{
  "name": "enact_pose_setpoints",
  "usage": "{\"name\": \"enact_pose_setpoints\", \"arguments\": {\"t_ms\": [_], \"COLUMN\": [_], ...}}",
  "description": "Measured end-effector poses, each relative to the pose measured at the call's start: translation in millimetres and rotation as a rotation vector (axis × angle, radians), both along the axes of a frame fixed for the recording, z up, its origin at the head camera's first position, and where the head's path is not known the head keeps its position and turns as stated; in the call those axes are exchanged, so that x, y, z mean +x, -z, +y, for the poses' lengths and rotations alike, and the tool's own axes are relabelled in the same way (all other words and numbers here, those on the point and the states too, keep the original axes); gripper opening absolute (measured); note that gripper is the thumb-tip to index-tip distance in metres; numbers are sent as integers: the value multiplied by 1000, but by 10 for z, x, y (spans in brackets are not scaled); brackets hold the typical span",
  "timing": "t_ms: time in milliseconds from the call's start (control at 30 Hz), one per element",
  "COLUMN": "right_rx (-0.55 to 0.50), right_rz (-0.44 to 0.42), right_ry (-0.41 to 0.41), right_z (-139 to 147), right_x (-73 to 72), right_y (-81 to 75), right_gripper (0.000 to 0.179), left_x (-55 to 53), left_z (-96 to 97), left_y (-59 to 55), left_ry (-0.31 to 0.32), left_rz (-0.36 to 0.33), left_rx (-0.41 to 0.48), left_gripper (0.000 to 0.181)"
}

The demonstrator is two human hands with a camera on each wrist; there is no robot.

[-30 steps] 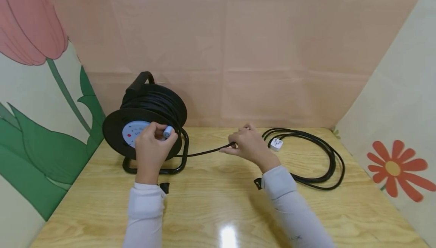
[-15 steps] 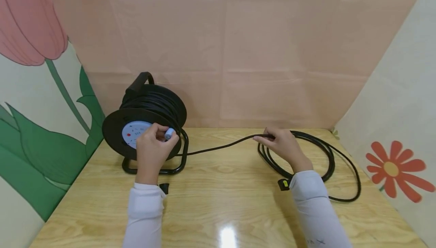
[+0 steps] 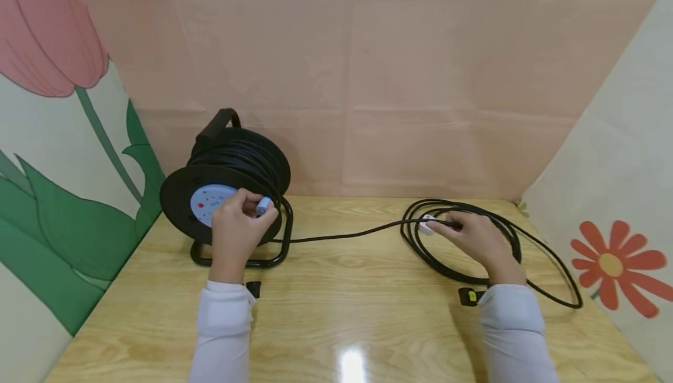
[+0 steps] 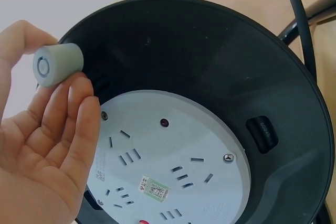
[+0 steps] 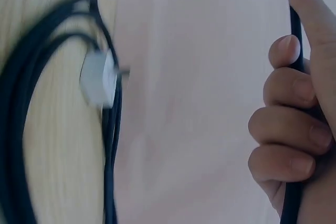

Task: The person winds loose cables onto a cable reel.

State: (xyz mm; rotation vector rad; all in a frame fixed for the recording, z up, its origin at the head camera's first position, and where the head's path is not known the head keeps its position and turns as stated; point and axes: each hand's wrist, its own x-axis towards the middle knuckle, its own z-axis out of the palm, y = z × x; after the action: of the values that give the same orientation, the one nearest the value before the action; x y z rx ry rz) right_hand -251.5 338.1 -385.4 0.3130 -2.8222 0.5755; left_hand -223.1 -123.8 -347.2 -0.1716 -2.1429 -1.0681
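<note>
A black cable reel (image 3: 176, 202) with a pale blue socket face (image 3: 200, 202) stands at the left of the head view. My left hand (image 3: 233, 225) pinches the reel's grey-blue crank knob (image 4: 60, 64) between thumb and fingers. Over on the right, my right hand (image 3: 481, 240) grips the black cable (image 5: 296, 30), its fingers curled round it. From the reel's base the cable runs slightly slack across to that hand. Loose cable coils (image 3: 420, 249) lie under and around the right hand. A white plug (image 5: 97, 80) rests by the coils, partly behind the cable in the head view.
The wooden table (image 3: 342, 295) meets a pinkish back wall (image 3: 342, 108). Painted side walls stand left and right. The reel's black tubular stand (image 3: 263, 264) sits on the table, and its carrying handle (image 3: 215, 126) points up.
My right hand has moved rightwards along with the cable, lengthening the run from the reel. The right-hand loop now spreads further right. My left hand has stayed on the knob.
</note>
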Motion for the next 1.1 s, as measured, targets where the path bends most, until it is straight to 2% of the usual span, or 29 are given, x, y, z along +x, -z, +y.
{"name": "enact_pose_setpoints", "arguments": {"t_ms": [67,167,300,433,567,733,1033,1100], "right_rx": [29,56,89,120,116,104,98,100], "right_rz": [-22,-37,9,99,141,92,-21,-26], "right_ry": [47,70,85,120,202,309,328,363], "right_z": [89,151,180,292,509,771,961,992], "right_x": [32,38,23,30,99,202,245,277], "right_y": [32,72,87,103,114,132,160,154], "right_gripper": [53,57,52,49,50,54,65,66], "left_x": [1,7,11,1,-1,34,68,68], "left_z": [4,7,6,-1,-10,-12,-4,-6], "left_y": [-9,-15,-12,-12,-22,-34,-73,-78], "left_ry": [2,0,1,7,9,-8,-25,-23], "left_rz": [-2,-7,-12,-12,-14,-41,-61,-72], "left_rx": [-2,4,6,0,-6,-33,-85,-91], "left_gripper": [20,20,20,20,20,21,24,24]}}
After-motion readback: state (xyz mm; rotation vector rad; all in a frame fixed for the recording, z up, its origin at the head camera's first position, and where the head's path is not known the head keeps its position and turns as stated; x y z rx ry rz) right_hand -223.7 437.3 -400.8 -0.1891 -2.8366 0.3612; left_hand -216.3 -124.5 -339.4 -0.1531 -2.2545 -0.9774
